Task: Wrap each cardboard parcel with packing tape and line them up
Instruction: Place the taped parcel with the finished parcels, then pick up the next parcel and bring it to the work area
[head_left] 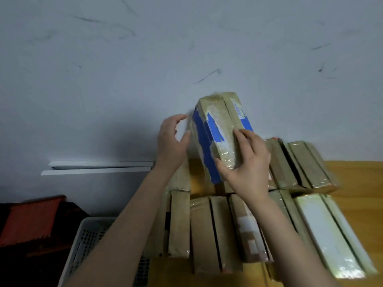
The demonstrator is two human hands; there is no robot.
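Dim, cool, even light here, a soft shadow pooling on the scuffed pale grey wall (124,131) left of centre, white glare off the glossy tape-wrapped flat parcel (323,228) lower right, everything slightly soft, edges bowing, lower-left corner murky.

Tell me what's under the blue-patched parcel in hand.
A strip of yellow tabletop and taped parcels lined up; the right hand gripping the blue-patched parcel hides the rest.

A pale wall (103,79) with dark scuffs fills the far side. Two white rails (99,167) run along it low on the left. At near left sits a perforated grey crate (87,235), with a red ribbed thing (31,220) further left. A yellow wooden table (356,179) lies at right.
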